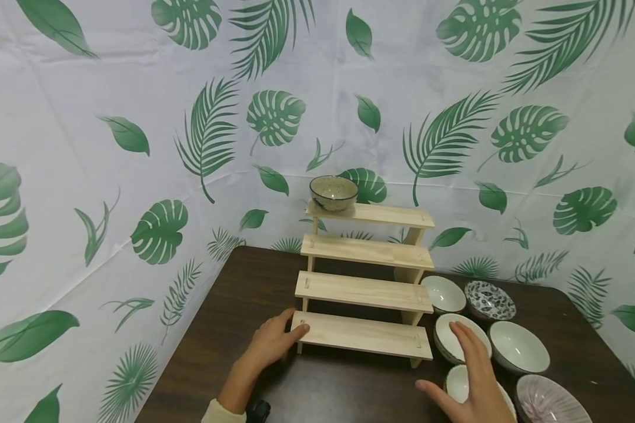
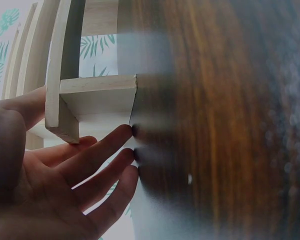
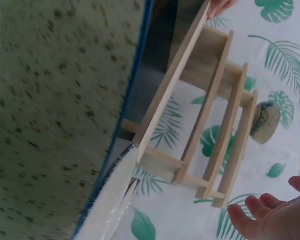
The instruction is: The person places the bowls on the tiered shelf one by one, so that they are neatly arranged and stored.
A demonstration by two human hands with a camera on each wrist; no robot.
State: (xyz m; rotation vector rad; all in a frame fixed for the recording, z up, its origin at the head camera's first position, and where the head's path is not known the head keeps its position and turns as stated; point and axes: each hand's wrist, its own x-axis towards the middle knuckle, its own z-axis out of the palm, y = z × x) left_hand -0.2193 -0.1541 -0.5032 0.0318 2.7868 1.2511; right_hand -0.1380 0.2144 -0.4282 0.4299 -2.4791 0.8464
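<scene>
A light wooden four-step shelf [image 1: 362, 335] stands on the dark table. My left hand [image 1: 275, 338] holds the left end of its lowest board, thumb on top, and the other fingertips reach down to the table in the left wrist view. A speckled bowl [image 1: 333, 194] sits at the left of the top step. Over the bowls at the right, my right hand [image 1: 481, 396] is spread with nothing in it. Beneath its fingers are a cream bowl [image 1: 450, 343] and a nearer bowl [image 1: 456, 382], partly hidden. In the right wrist view, a brown-speckled bowl with a blue rim [image 3: 55, 100] looms close.
More bowls stand right of the shelf: a pale one [image 1: 443, 294], a black-and-white patterned one [image 1: 490, 299], a white one [image 1: 520, 346] and a pinkish ribbed one [image 1: 550, 402]. Leaf-printed white cloth [image 1: 317, 76] hangs behind the table [image 1: 233, 294] and at its sides.
</scene>
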